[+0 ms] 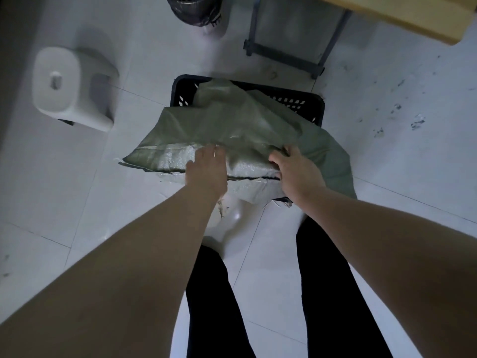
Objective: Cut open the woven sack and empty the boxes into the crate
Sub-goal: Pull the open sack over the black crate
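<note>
- Pale floor tiles (387, 177): the black crate (316, 109) is draped by the woven sack (232, 120).
- A sack fold is clutched by the right hand (294, 169), fingers (293, 152) curled; the left hand (206, 166) grip cannot be told.
- No boxes are seen; emptying is judged underway.

The only camera rides on my head, wide-angle, looking steeply down and a little forward — my legs (211, 306) fill the bottom edge. It sits near, both forearms (144, 249) running up to the woven sack (232, 120) mid-frame.
</note>
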